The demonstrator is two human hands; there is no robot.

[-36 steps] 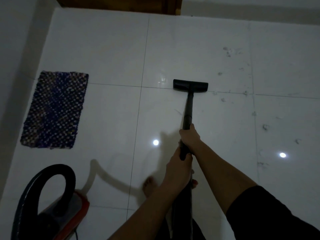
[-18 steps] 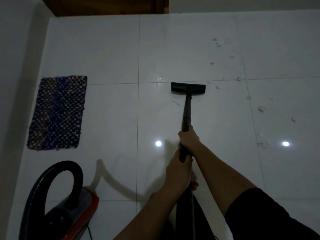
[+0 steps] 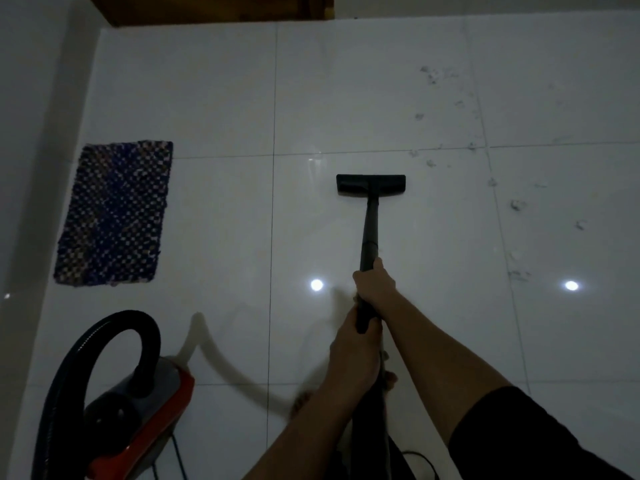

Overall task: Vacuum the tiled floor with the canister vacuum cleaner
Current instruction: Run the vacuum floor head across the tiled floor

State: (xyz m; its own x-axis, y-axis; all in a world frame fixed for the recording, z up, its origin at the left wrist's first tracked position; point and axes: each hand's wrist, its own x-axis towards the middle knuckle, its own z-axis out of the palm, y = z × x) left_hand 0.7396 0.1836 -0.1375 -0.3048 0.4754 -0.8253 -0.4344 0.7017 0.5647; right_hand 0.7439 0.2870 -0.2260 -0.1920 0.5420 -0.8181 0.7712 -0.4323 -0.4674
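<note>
The right grip (image 3: 374,282) is curled round the black wand (image 3: 369,233) of the canister vacuum cleaner, farther from the body; the left grip (image 3: 356,344) is wrapped round the same wand just behind it, the two nearly touching; both arms reach forward from the lower edge of the view, the right one with a dark sleeve (image 3: 519,434) at its upper part.

The wand slopes down and away to the flat black floor head (image 3: 370,184), which lies on the tiled floor (image 3: 207,98) just on the near side of a grout line; to the right of the head, well apart from it, small grey dust clumps (image 3: 516,205) are scattered over several tiles.

The red and grey canister (image 3: 138,420) stands at the lower left, on the floor beside the person; a thick black hose (image 3: 104,336) arches up out of its top and curves down toward the left edge.

A blue woven mat (image 3: 117,213) lies flat near the left wall (image 3: 34,133), beyond the canister; a brown wooden door edge (image 3: 207,8) runs along the far end of the floor; two bright light reflections (image 3: 316,284) shine on the glossy tiles, one on each side of the arms; a dim shape under the left forearm is perhaps a bare foot (image 3: 301,403), though it is too blurred to be sure.
</note>
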